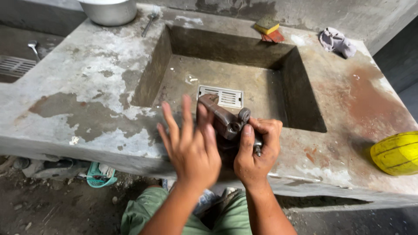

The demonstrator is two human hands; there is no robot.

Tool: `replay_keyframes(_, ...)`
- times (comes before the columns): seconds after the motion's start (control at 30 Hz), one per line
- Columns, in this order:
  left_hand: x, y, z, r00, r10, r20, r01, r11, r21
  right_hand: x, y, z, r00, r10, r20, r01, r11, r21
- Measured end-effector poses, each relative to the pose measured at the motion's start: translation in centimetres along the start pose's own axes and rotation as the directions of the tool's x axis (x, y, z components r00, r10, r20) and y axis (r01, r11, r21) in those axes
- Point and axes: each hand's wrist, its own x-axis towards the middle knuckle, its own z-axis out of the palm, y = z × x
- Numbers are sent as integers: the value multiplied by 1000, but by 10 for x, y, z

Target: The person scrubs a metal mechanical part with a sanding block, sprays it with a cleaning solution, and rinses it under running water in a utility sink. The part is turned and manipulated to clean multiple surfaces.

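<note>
No packages, labels, signs or screens show anywhere in this view.

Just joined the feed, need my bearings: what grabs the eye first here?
Two bare hands at the concrete sink's front edge: the right hand grips a dark metal tool, the left hand is open beside it. A yellow round object sits far right.

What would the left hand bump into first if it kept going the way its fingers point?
Probably the dark metal tool held by the right hand; the left hand is blurred, so depth is unclear.
</note>
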Motion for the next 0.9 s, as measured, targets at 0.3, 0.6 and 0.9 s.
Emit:
replay_keyframes(0.3, 9, 9, -11, 999, 29, 16, -29, 999, 33, -1, 4, 1, 1000, 30, -6, -30, 998, 47)
replay_keyframes(0.6, -13, -7, 4, 996, 73, 47, -73, 997, -11, -1, 3, 1, 1000, 9, -10, -9, 1000, 22)
replay_keyframes(0.9, -4, 4, -12, 995, 55, 81, -51, 997, -53, -1, 4, 2, 1000, 22, -13, -21, 999, 28)
